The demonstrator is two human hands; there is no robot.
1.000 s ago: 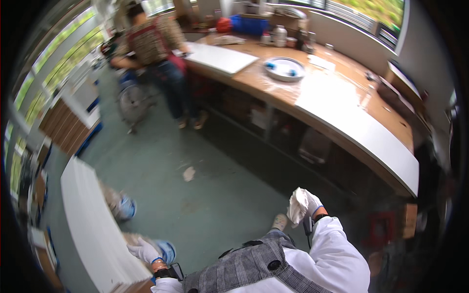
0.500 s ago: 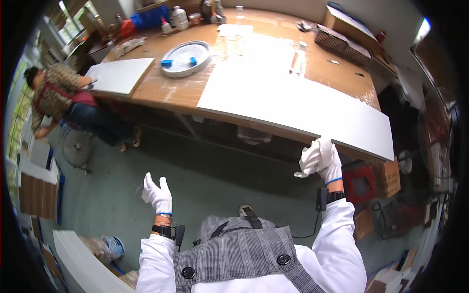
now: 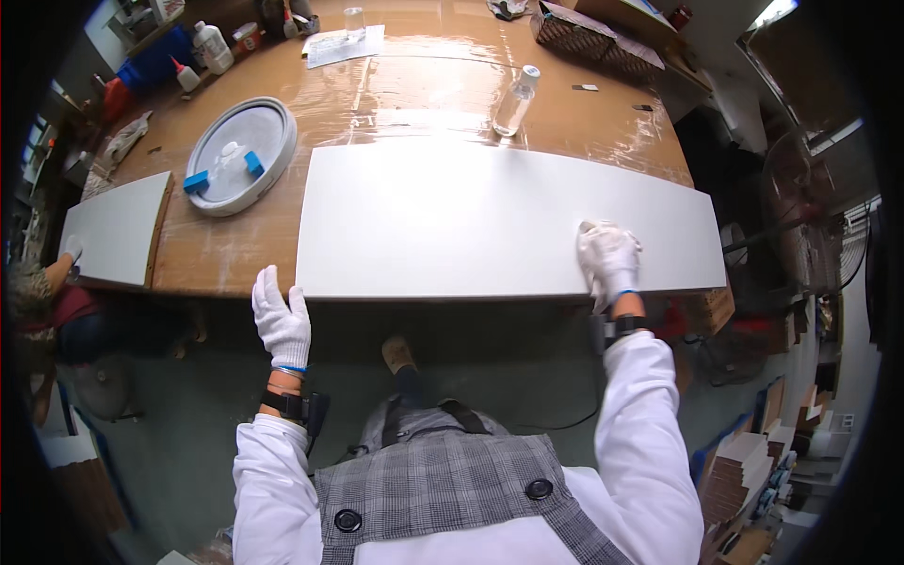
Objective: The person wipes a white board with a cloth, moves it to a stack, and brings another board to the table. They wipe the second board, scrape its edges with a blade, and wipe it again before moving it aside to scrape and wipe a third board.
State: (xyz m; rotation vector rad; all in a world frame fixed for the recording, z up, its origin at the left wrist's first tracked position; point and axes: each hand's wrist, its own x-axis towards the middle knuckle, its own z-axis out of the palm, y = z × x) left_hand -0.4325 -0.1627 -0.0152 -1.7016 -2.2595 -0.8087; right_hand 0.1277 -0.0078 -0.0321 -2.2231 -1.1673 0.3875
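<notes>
A long white panel (image 3: 443,226) lies flat along the table's near edge. My right hand (image 3: 612,256), in a white knit glove, is closed on a white cloth (image 3: 588,271) and presses it on the panel's right part. Part of the cloth is hidden beneath the hand. My left hand (image 3: 281,322), gloved too, is held open with its fingers up, close to the panel's front left corner. It holds nothing, and whether it touches the edge I cannot tell.
A clear bottle (image 3: 514,104) stands behind the panel. To the left lies a round grey lid (image 3: 285,155) with two blue blocks. A co-worker's gloved hand (image 3: 72,248) rests by a smaller white panel (image 3: 118,226). A fan (image 3: 800,174) stands at the right.
I have come nearer the table. My right hand has gone from in front of the panel's edge onto its surface with the cloth. My left hand has risen to the table edge.
</notes>
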